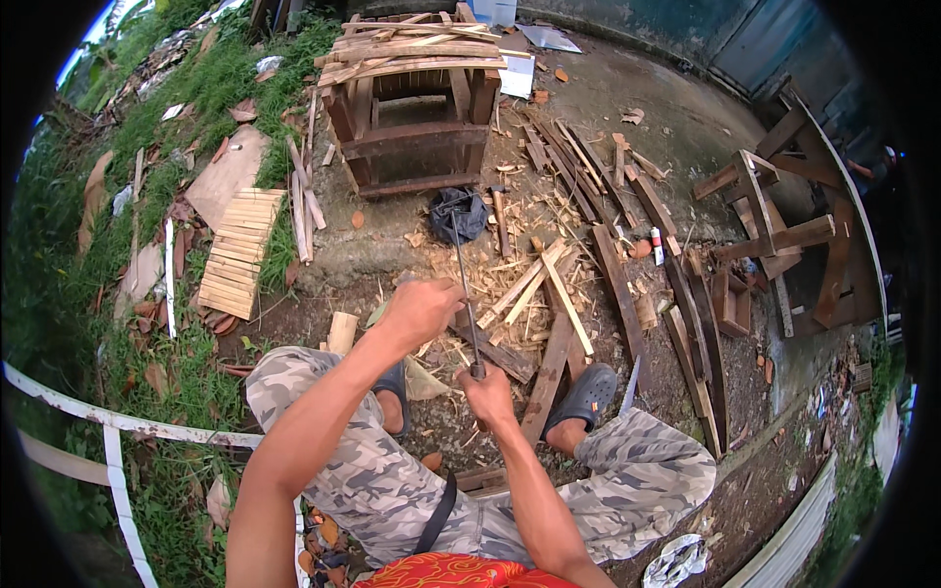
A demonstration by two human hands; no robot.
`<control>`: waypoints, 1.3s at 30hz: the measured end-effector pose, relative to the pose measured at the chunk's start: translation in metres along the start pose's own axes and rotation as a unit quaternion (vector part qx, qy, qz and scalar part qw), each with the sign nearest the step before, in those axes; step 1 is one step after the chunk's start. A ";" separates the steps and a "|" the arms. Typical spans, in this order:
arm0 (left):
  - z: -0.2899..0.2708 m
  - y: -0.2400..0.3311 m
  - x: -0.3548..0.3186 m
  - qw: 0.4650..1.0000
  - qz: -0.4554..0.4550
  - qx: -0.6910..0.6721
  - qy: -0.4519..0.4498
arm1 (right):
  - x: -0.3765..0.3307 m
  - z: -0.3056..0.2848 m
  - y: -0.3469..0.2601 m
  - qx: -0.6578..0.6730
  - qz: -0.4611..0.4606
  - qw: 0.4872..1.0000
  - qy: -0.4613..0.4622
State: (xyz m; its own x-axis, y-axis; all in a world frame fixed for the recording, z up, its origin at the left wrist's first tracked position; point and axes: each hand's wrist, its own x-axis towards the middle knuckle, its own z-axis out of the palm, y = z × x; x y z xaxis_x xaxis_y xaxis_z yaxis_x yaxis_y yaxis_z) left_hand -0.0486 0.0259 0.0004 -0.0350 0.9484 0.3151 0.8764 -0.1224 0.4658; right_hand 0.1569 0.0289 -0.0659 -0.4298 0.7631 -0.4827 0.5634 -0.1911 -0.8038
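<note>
A long, dark blade [464, 284] is held upright by its handle in the right hand [487, 394], whose fingers are wrapped fully around the grip, low between the knees. The blade rises from that hand and ends well above it, in front of a crumpled dark cloth [458, 214] on the ground. The left hand [421, 310] is closed into a fist up and to the left of the right hand, just beside the blade's midsection; a thin pale piece of wood seems to be gripped in it against the blade, though what exactly is held cannot be told.

Beyond both hands, a litter of pale wood shavings and split strips [534, 284] is spread over the dirt. Dark planks [619, 284] are laid to the right of the right hand, and a dark clog [586, 392] is worn on the foot just to the right of it. A short pale log piece [342, 332] is stood to the left of the left hand. Farther ahead of the hands a brown wooden frame [412, 127] is seen, topped with stacked slats. A slatted panel [238, 250] is laid on the grass far to the left of the left hand. Camouflage trousers [343, 461] are worn below the forearms.
</note>
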 end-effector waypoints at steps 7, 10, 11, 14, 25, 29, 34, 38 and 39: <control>-0.004 -0.012 0.002 0.999 0.044 0.004 -0.026 | -0.004 -0.015 -0.016 0.025 0.056 0.996 -0.065; -0.006 -0.013 0.002 0.999 0.039 0.009 -0.009 | -0.006 -0.019 -0.025 -0.085 -0.031 0.996 0.017; -0.005 -0.013 0.002 0.999 0.042 0.001 0.009 | -0.003 -0.018 -0.022 -0.103 -0.019 0.994 0.016; -0.002 -0.010 0.005 0.999 0.038 0.002 -0.017 | 0.013 -0.013 0.009 -0.098 -0.007 0.995 0.010; 0.000 -0.021 0.010 0.999 0.007 -0.032 0.023 | 0.094 0.020 0.104 0.051 0.155 0.981 -0.107; 0.014 -0.012 0.014 0.998 0.016 -0.045 0.030 | 0.097 -0.013 0.101 0.163 0.203 0.946 -0.194; 0.009 -0.011 0.018 0.999 -0.003 -0.032 -0.002 | 0.094 -0.010 0.101 0.432 0.306 0.800 -0.284; 0.001 -0.011 0.015 0.999 -0.005 -0.039 0.006 | 0.093 0.010 0.074 0.179 0.209 0.950 -0.150; 0.001 -0.011 0.014 0.999 -0.012 -0.045 0.007 | 0.092 0.007 0.067 0.123 0.156 0.970 -0.142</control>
State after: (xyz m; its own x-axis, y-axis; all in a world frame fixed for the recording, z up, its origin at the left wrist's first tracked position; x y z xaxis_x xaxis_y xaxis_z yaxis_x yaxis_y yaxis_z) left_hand -0.0579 0.0412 -0.0009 -0.0618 0.9473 0.3145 0.8285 -0.1270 0.5454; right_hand 0.1501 0.0825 -0.1664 -0.4616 0.4497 -0.7646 0.5275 -0.5538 -0.6442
